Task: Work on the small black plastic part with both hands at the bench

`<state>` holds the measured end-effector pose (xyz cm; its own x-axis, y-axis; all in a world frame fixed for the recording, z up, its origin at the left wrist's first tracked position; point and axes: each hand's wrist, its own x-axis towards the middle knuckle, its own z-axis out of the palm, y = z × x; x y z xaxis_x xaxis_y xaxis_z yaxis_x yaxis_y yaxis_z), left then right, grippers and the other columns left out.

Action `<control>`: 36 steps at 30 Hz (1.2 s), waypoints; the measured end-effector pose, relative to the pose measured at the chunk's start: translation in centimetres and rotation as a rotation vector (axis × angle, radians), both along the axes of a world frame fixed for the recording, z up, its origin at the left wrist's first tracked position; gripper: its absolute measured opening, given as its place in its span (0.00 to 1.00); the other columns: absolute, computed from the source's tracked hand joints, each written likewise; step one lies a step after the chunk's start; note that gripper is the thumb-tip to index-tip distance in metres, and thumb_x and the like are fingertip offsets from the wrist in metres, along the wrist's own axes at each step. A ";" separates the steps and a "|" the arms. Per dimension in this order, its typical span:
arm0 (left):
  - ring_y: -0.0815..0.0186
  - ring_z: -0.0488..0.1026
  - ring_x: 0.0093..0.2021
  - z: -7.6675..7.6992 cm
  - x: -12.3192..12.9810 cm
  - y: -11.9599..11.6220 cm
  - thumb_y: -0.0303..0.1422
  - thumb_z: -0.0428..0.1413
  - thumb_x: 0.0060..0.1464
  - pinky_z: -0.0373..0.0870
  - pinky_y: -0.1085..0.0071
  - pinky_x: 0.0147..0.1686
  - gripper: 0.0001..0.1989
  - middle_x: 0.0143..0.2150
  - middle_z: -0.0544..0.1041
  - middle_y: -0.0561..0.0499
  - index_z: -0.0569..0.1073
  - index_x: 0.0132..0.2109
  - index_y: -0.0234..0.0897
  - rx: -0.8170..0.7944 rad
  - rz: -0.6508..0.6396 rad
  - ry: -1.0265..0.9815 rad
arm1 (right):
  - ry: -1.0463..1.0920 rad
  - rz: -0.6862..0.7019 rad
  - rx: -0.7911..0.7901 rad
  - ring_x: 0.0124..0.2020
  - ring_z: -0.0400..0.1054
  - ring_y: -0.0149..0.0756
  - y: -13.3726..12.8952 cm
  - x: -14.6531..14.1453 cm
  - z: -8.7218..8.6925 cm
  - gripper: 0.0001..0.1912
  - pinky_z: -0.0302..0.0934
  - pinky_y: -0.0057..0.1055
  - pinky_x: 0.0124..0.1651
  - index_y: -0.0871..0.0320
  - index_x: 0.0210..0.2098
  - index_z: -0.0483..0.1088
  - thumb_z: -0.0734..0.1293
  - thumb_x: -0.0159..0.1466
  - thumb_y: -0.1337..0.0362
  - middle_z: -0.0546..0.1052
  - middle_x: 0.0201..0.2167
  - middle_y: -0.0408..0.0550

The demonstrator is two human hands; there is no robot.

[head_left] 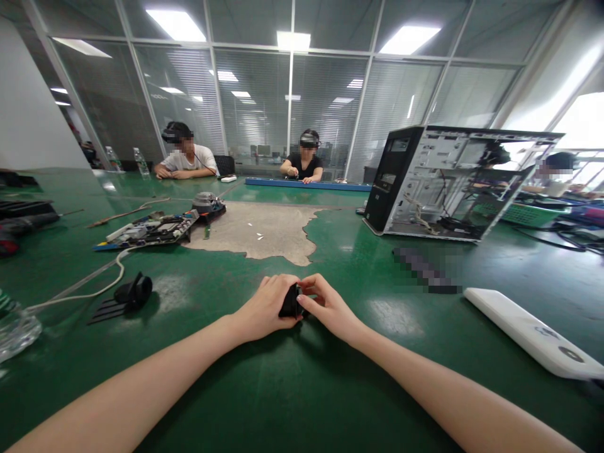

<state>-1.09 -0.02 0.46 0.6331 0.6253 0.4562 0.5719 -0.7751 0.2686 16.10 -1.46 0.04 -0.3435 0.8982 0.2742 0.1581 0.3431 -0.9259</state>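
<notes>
Between my two hands is a small black part (289, 303), close above the green tabletop (302, 390). Its exact kind is hidden by my fingers. My left hand (270, 304) is wrapped round its left side, thumb below and fingers over the top. From the right, my right hand (326, 306) pinches its edge with thumb and fingertips. Left of my hands lies a black round-bodied piece (134, 290) with a flat slotted strip. Farther back on the left rests a circuit board (153, 228) beside a round metal-topped cooler-like part (207, 202).
An open computer case (443, 185) stands at the back right. A dark blurred slab (427, 270) and a white oblong device (528, 330) lie on the right. A clear plastic bottle (16, 330) is at the left edge. Two people (189, 157) sit across the table; another is at far right.
</notes>
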 end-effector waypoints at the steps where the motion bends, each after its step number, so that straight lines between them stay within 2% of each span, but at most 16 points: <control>1: 0.57 0.63 0.44 0.0 0.0 0.0 0.34 0.56 0.44 0.57 0.62 0.42 0.27 0.44 0.65 0.47 0.54 0.50 0.39 0.001 -0.002 0.002 | -0.008 0.014 -0.021 0.37 0.65 0.32 0.0 0.0 0.0 0.10 0.63 0.31 0.37 0.56 0.39 0.59 0.61 0.58 0.61 0.68 0.35 0.45; 5: 0.58 0.63 0.44 0.0 0.0 0.0 0.33 0.56 0.44 0.57 0.62 0.43 0.27 0.44 0.66 0.47 0.54 0.50 0.39 -0.006 -0.009 0.003 | -0.017 0.071 -0.069 0.32 0.66 0.30 -0.4 -0.1 0.3 0.10 0.64 0.32 0.35 0.56 0.39 0.59 0.62 0.57 0.64 0.68 0.35 0.44; 11: 0.57 0.63 0.44 0.0 -0.1 0.0 0.31 0.56 0.43 0.57 0.61 0.43 0.27 0.45 0.65 0.47 0.54 0.50 0.39 -0.018 0.003 0.012 | -0.016 -0.038 0.099 0.39 0.64 0.32 -0.8 0.3 0.5 0.14 0.61 0.34 0.45 0.55 0.38 0.60 0.65 0.53 0.70 0.67 0.36 0.43; 14: 0.58 0.63 0.43 0.0 -0.1 0.0 0.34 0.57 0.43 0.57 0.62 0.42 0.27 0.44 0.65 0.47 0.54 0.49 0.39 -0.017 0.007 0.008 | 0.011 -0.076 0.009 0.37 0.65 0.32 -0.4 0.8 0.6 0.14 0.62 0.34 0.42 0.56 0.38 0.60 0.65 0.52 0.68 0.68 0.34 0.44; 19: 0.58 0.63 0.43 0.0 0.0 0.0 0.35 0.56 0.44 0.57 0.62 0.41 0.26 0.43 0.65 0.47 0.54 0.49 0.39 -0.014 -0.001 -0.002 | 0.072 0.061 -0.163 0.35 0.67 0.31 0.7 0.9 0.6 0.18 0.62 0.33 0.39 0.59 0.39 0.62 0.68 0.49 0.67 0.69 0.36 0.46; 23: 0.57 0.62 0.43 0.2 0.1 -0.1 0.34 0.56 0.44 0.56 0.62 0.42 0.25 0.46 0.64 0.46 0.55 0.49 0.38 0.020 -0.011 0.051 | 0.039 0.104 -0.229 0.32 0.68 0.32 1.6 0.7 0.5 0.18 0.63 0.33 0.38 0.60 0.35 0.64 0.71 0.45 0.65 0.71 0.32 0.45; 27: 0.58 0.62 0.43 0.2 0.3 -0.2 0.33 0.56 0.43 0.56 0.62 0.42 0.26 0.45 0.64 0.47 0.54 0.48 0.38 0.009 0.000 0.040 | 0.023 0.083 -0.178 0.30 0.68 0.33 2.1 0.5 0.3 0.19 0.63 0.34 0.37 0.60 0.30 0.63 0.73 0.42 0.63 0.71 0.27 0.42; 36: 0.58 0.62 0.44 -0.3 0.3 0.0 0.33 0.56 0.44 0.57 0.62 0.42 0.26 0.45 0.64 0.46 0.53 0.50 0.37 0.001 0.003 0.010 | -0.004 0.000 -0.077 0.32 0.69 0.34 0.8 0.1 0.0 0.18 0.65 0.33 0.36 0.58 0.32 0.63 0.72 0.45 0.61 0.72 0.30 0.43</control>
<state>-0.75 -0.01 0.21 0.6357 0.6270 0.4503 0.5770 -0.7735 0.2623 16.19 -0.68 0.02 -0.3446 0.9165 0.2032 0.1620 0.2712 -0.9488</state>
